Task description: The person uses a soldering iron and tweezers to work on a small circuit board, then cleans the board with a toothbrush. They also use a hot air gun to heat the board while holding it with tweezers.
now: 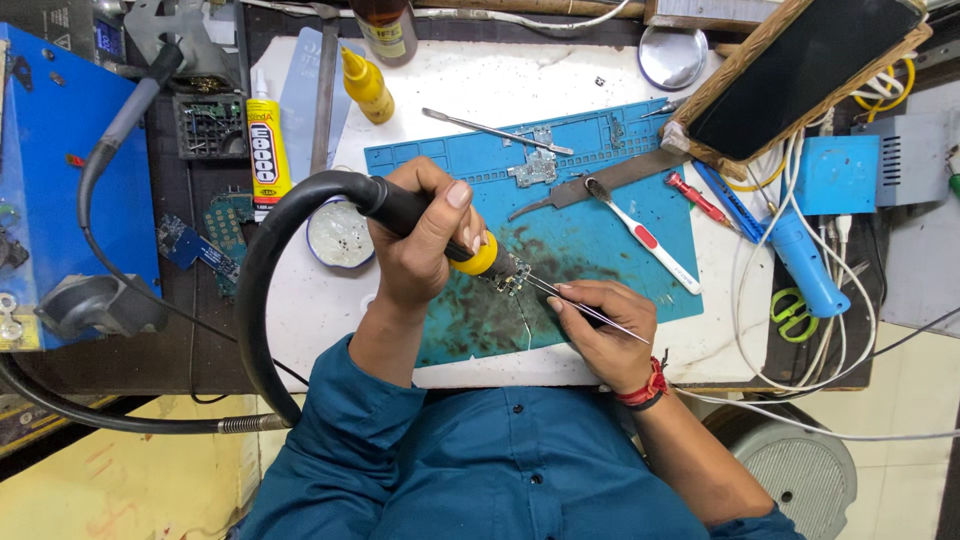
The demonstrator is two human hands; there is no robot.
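Observation:
My left hand (420,240) grips a black hot-air handle (400,205) with a yellow collar (480,258); its thick black hose loops off to the left. The nozzle points down at a small circuit board (513,280) lying on the stained blue work mat (600,250). My right hand (605,325) rests on the mat just right of the board and pinches thin metal tweezers (600,312), whose tips reach toward the board under the nozzle.
On the mat lie a white toothbrush (645,235), a metal pry tool (495,130), a blade and a red screwdriver (700,200). A glue tube (267,150), yellow bottle (367,87) and round tin (340,235) stand left. A blue station (70,180) sits far left, a phone (800,65) top right.

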